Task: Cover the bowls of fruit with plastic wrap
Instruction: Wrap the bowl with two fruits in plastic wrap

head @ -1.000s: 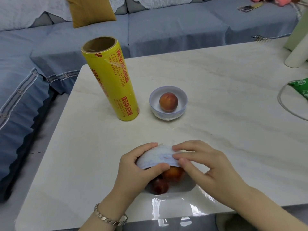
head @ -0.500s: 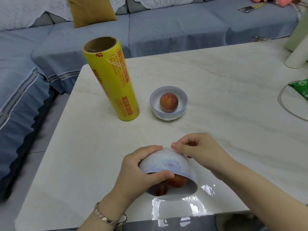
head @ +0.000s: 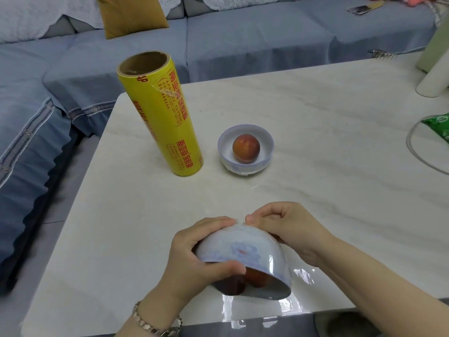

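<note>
Bowl (head: 245,254) — tipped, wrap-covered, dark fruit (head: 243,280) inside

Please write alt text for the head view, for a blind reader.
The left hand holds a tilted bowl of fruit while the right hand pinches plastic wrap at its base. Behind stand a yellow wrap roll and a second bowl with one peach.

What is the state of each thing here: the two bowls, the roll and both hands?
Near bowl: tipped, mouth toward the camera, fruits inside.
Far bowl: upright, single fruit inside.
Roll: standing on end.
Left hand: grips the near bowl.
Right hand: pinches wrap at the near bowl's base.
</note>
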Motion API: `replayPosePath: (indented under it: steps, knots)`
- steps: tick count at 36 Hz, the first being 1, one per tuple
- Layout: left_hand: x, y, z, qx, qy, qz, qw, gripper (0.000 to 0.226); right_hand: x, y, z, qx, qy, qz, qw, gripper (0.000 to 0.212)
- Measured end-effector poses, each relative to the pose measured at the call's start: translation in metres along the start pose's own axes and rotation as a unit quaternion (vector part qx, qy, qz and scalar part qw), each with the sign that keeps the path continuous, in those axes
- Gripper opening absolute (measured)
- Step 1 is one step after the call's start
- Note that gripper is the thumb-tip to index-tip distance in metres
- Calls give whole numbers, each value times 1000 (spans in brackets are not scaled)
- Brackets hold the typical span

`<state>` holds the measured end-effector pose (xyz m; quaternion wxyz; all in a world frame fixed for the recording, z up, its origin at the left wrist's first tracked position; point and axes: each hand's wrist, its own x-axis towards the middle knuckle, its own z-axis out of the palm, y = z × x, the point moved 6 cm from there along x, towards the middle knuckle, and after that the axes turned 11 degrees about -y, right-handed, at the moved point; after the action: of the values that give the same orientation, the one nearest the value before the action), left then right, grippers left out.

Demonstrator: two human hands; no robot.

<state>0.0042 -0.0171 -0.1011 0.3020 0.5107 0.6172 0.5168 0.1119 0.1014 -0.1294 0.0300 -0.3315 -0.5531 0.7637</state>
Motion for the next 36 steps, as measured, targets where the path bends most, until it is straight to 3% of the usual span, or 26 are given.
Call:
replayPosePath:
  steps: [8, 15, 20, 22, 27, 31, 33, 36]
  knots:
    - [0, -3, 6, 6, -9, -5, 1000, 53, -6, 0, -8, -48, 10, -48, 998, 8]
    - [1, -3, 7, -6, -14, -15, 1000, 57, -6, -15, -12, -218, 37, -122, 968, 17]
    - [3, 0, 7, 7, -20, -5, 1000, 57, -8, -17, -4, -341, -46, -111, 932, 25]
    - [4, 2, 7, 4, -21, -2, 1000, 58, -8, -13, -3, -334, -82, -82, 935, 26]
    - [6, 4, 6, 6, -23, -3, 1000, 56, -14, -4, -8, -171, -131, -41, 976, 38]
    - [5, 0, 6, 19, -17, -19, 999, 56, -15, 0, -13, -264, -116, -13, 958, 49]
    - [4, -2, 4, 27, -9, -27, 999, 57, -18, -9, -19, -324, -48, -61, 943, 41]
    - [4, -1, 2, 47, 1, -30, 998, 56, -34, -35, -12, -321, 2, -222, 921, 33]
